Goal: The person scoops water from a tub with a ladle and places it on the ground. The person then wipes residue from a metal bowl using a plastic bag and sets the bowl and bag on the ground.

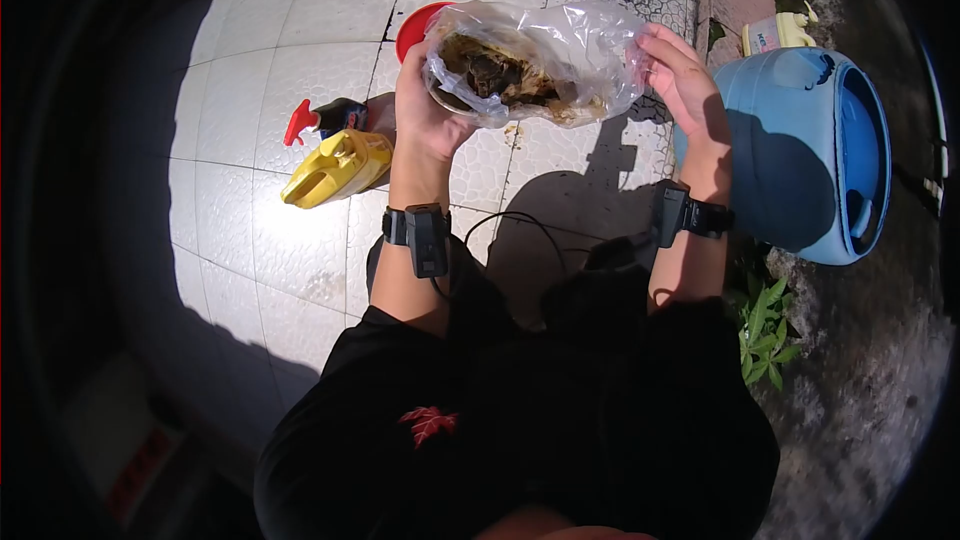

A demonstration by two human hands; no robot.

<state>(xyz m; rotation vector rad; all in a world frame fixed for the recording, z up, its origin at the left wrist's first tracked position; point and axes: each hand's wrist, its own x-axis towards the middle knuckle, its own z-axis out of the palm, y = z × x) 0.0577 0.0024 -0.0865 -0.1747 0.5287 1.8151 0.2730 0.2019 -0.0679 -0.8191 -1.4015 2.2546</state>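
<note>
A clear plastic bag (600, 50) with dark brown, wet-looking clumps (492, 72) in its left part is held up in front of me. My left hand (430, 105) is wrapped around the bag's left end, where a pale curved rim shows beneath the plastic; what that rim belongs to is hidden. With thumb and fingers, my right hand (685, 80) pinches the bag's right edge and stretches it sideways. Just behind my left hand, part of a red round object (418, 28) shows.
Left of my arms, a yellow jug (340, 168) and a dark spray bottle with a red trigger (300, 123) are on the white tiled floor (235, 205). A blue barrel (770, 150) lies on the right, near a pump bottle (778, 33) and a green plant (765, 335).
</note>
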